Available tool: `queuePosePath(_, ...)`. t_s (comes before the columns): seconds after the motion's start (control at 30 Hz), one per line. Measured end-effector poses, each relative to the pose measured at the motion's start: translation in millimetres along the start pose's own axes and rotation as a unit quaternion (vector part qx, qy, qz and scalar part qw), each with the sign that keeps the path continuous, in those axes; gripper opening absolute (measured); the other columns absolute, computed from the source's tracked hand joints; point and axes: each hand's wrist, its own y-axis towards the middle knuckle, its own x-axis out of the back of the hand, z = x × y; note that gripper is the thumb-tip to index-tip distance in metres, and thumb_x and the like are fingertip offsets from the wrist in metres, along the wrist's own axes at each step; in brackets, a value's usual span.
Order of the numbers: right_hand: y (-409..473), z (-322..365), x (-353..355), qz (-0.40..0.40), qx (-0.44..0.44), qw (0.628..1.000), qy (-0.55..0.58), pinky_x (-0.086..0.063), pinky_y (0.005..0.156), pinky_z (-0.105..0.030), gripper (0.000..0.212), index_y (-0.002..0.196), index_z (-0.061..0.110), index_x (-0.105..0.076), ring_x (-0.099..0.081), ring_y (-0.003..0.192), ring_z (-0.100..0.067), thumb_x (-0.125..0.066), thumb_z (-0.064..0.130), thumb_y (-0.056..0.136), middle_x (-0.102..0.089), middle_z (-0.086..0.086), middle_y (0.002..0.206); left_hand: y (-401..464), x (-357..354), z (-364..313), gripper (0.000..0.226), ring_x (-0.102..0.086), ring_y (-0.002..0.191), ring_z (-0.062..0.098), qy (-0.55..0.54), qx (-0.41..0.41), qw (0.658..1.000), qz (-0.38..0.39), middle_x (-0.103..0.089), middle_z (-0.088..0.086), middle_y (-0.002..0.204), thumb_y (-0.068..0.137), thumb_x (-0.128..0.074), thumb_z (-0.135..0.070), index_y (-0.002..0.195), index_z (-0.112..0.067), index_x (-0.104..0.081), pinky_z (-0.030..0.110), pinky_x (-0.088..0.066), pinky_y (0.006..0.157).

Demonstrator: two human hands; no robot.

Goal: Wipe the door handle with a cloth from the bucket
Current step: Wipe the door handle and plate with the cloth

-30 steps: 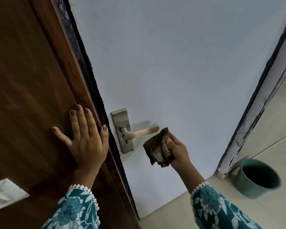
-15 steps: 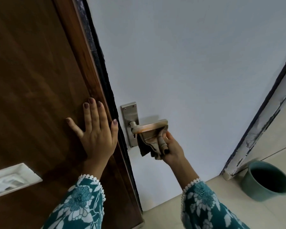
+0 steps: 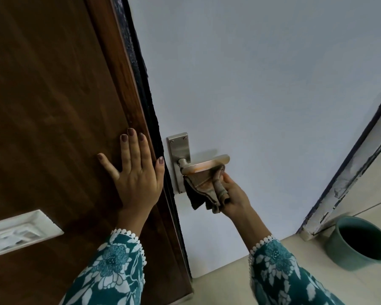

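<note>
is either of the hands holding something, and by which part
The right hand grips the bunched cloth at its right end, pressing it under the door handle. The left hand lies flat, holding nothing.

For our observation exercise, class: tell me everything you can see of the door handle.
The door handle is a lever of brushed silvery metal on a tall rectangular backplate with two screws at its top, fixed near the edge of a pale door. The lever lies roughly level, pointing right, with an orange-brown smear on its upper face. A crumpled brownish cloth, held by the right hand, presses against its underside. The left hand rests flat on the wooden panel, off the handle.
</note>
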Motion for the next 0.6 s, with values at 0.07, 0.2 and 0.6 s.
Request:
queuePosePath(0.07,3,-11,-12,0.008,-0.02,1.0,-0.017,-0.047,0.042,-0.028,0.025,0.1,0.024,-0.06,-0.061,0.048,-0.025,-0.035,0.019,0.1,-0.068,-0.008,0.067,-1,-1,0,0.072,0.006,0.148,0.021,0.002,0.001,1.0,0.004,0.016,0.003,0.159,0.099,-0.039,-0.038,0.151,-0.008,0.002,0.059,0.011,0.11)
queuePosePath(0.2,12,-42,-38,0.062,-0.083,0.991,0.08,-0.06,0.073,-0.034,0.024,0.109,0.013,-0.062,-0.066,0.092,-0.024,-0.042,0.021,0.098,-0.065,-0.012,0.1,-1,0,1,0.074,0.005,0.148,0.021,0.0,-0.004,1.0,0.007,0.016,0.004,0.16,0.099,-0.042,-0.036,0.151,-0.008,0.001,0.06,0.01,0.11)
queuePosePath(0.6,16,-42,-34,0.087,-0.09,0.987,0.097,-0.058,0.081,-0.043,0.038,0.092,0.008,-0.075,-0.07,0.089,-0.027,-0.042,0.025,0.098,-0.07,-0.016,0.1,-1,1,2,0.071,0.007,0.147,0.023,-0.002,-0.013,1.0,0.015,0.017,0.005,0.159,0.1,-0.036,-0.036,0.151,-0.008,0.004,0.061,0.01,0.11)
